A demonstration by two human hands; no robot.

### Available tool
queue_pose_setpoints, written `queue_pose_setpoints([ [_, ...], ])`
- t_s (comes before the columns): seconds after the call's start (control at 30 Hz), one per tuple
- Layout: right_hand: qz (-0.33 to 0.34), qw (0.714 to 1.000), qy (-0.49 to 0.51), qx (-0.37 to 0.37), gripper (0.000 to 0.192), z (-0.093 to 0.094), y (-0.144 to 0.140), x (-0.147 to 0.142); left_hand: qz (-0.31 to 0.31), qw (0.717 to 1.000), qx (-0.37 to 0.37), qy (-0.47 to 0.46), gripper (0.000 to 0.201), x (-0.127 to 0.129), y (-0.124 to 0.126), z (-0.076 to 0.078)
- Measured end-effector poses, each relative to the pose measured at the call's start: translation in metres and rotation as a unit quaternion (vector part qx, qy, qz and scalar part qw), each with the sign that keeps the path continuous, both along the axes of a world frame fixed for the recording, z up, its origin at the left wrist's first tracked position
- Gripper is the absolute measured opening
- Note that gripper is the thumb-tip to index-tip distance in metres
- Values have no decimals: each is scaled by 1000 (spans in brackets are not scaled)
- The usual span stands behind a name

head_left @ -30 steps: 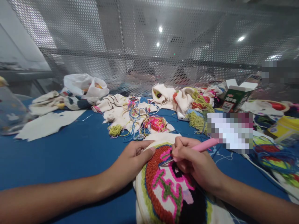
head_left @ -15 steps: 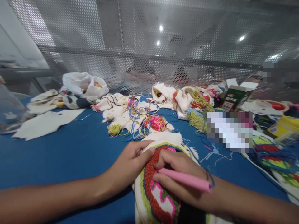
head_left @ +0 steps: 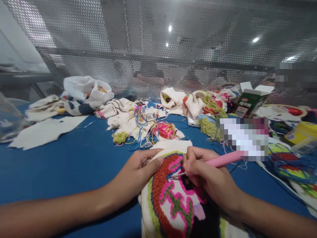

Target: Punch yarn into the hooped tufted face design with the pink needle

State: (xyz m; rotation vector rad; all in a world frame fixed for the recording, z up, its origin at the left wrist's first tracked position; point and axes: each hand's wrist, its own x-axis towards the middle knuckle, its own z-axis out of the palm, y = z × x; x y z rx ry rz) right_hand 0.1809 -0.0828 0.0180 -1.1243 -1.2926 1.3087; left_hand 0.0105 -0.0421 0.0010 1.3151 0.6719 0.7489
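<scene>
My right hand (head_left: 204, 168) is closed round a pink-handled punch needle (head_left: 225, 159), whose thin metal tip points left and meets the cloth beside the red-brown band. Under it lies a hooped punch-needle embroidery (head_left: 158, 193) with a green-yellow rim, a blue line, a wide red-brown loop border, and pink and green shapes on white and black. My left hand (head_left: 141, 167) grips the upper left edge of this hoop, thumb on top and the other fingers partly hidden along the rim.
The table (head_left: 74, 162) is blue. Yarn tangles (head_left: 164, 130) and white cloth scraps (head_left: 44, 132) lie beyond the hoop. Farther back are a white plastic bag (head_left: 86, 87), a green box (head_left: 250, 100) and a perforated metal screen (head_left: 148, 39). A yellow tub (head_left: 302, 135) stands at right.
My right hand has shifted up and right, uncovering more of the pattern. The punch needle now tilts up to the right with its metal tip showing. My left hand stays on the hoop.
</scene>
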Motion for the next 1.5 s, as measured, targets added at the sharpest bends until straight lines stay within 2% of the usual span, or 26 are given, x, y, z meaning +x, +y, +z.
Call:
queue_pose_setpoints([
  [0.1,0,1000,-7,9,20,1,-1,0,-4,1000,-13,-10,21,0,0,0],
  [0.43,6,998,-62,5,21,0,-3,1,0,1000,8,24,24,1,1,0],
  [0.57,85,982,-171,-6,20,7,-5,-1,1,999,27,33,26,1,1,0],
  [0.6,114,973,-199,5,19,8,-5,-1,-2,999,37,36,26,1,1,0],
  [0.67,159,950,-256,76,16,10,-4,-1,-7,997,62,41,25,0,1,0],
  [0.73,172,921,-308,167,13,10,-2,-2,-7,996,78,41,24,0,0,-1],
  [0.8,162,908,-329,204,13,9,-2,-4,-8,996,78,30,24,0,0,-1],
  [0.93,142,941,-289,106,11,9,-4,-6,-25,999,44,7,24,0,-1,-1],
  [1.0,143,947,-273,87,7,11,-5,-5,-29,999,24,1,25,-1,-2,0],
  [1.27,163,943,-270,101,8,13,-8,0,-5,999,-26,38,24,-3,-3,1],
  [1.4,164,938,-277,132,8,11,-9,1,17,996,-6,87,29,-6,0,-2],
  [1.5,179,932,-277,153,7,10,-10,2,-2,995,-2,102,32,-7,1,-3],
])
